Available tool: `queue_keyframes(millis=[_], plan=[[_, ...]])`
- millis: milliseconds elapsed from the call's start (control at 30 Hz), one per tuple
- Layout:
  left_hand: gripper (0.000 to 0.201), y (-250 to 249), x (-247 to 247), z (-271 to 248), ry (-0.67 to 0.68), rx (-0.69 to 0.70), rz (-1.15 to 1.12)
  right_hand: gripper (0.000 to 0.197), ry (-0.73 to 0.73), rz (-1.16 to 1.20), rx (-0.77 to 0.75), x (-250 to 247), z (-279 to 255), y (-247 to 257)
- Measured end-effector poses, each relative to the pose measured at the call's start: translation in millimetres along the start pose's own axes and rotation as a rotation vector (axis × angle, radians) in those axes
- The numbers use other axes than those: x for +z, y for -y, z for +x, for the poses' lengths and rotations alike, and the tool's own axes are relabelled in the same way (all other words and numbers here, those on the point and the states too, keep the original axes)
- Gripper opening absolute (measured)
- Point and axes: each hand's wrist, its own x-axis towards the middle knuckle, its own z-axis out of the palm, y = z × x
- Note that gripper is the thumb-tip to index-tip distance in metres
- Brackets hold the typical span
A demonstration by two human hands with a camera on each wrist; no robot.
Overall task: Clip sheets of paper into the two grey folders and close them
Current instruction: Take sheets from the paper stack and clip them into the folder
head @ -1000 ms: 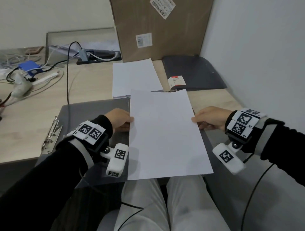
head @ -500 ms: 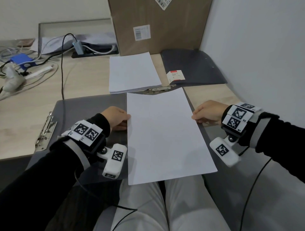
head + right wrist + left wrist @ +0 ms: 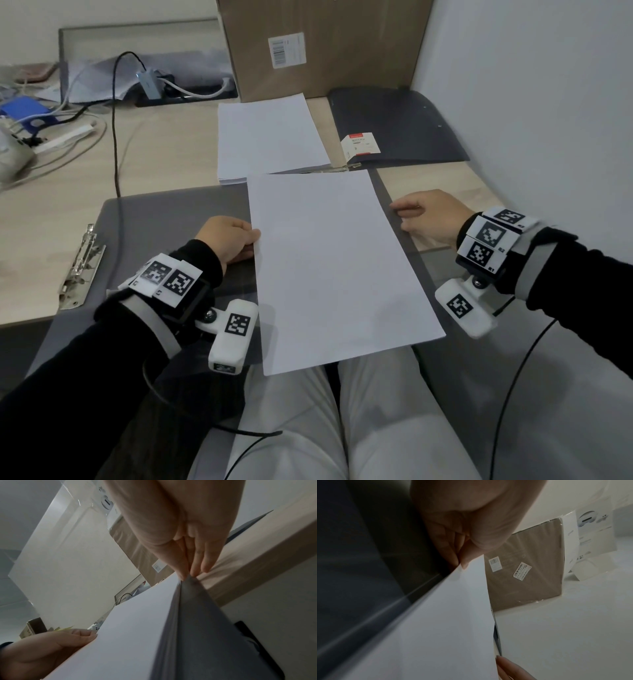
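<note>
An open grey folder lies across the desk's front edge. White sheets of paper rest on its right half and overhang my lap. My left hand pinches the sheets' left edge between thumb and fingers. My right hand pinches the folder's right edge, its thumb tip against the paper. A metal clip sits at the folder's left edge. The second grey folder lies shut at the back right.
A stack of white paper lies just behind the open folder. A large cardboard box stands at the back and a small red-and-white card lies on the shut folder. Cables and devices crowd the left. A wall runs along the right.
The sheets have come down onto the folder's right half and no longer overlap the back stack. My right fingers now sit on the folder's edge beside the paper.
</note>
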Motion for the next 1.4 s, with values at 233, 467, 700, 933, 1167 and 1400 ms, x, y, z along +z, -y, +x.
queue_keyframes(millis=[233, 467, 700, 933, 1167, 1400], plan=[[0.023, -6, 4, 2, -0.015, -0.039, 0.037, 0.041, -0.024, 0.027, 0.002, -1, -6, -1], [0.021, -10, 5, 1, 0.019, -0.080, 0.099, 0.035, -0.021, 0.008, -0.007, -2, -22, -3], [0.029, -15, 9, -6, 0.058, -0.054, 0.213, 0.036, -0.036, -0.031, 0.005, 0, -25, 1], [0.028, -14, 10, -10, 0.028, -0.045, 0.117, 0.038, -0.044, -0.026, 0.028, -1, -24, 4], [0.027, -16, 10, -9, 0.017, -0.077, 0.079, 0.039, -0.034, -0.084, 0.015, 0, -26, 7], [0.021, -24, 12, -8, 0.007, -0.055, 0.279, 0.041, -0.023, -0.139, 0.018, -1, -29, 10]])
